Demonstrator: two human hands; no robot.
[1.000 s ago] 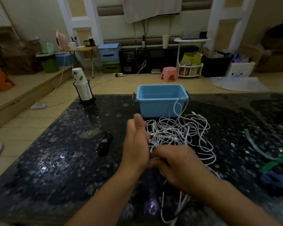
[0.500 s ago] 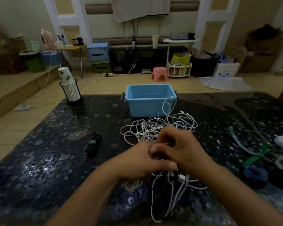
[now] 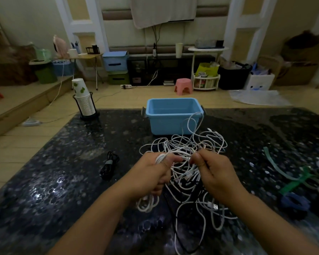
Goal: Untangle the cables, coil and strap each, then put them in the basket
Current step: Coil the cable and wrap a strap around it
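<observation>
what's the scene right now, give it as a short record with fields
left hand: left hand grips a bunch of the white cables
right hand: right hand pinches strands of the same tangle
cables: still knotted together, spread over the dark table, one loop rising in front of the basket
basket: blue basket beyond the tangle, no cable seen inside
done so far: one black cable, coiled and strapped, lying left of the hands
straps: green straps at the table's right
other: stack of paper cups at the far left corner
</observation>
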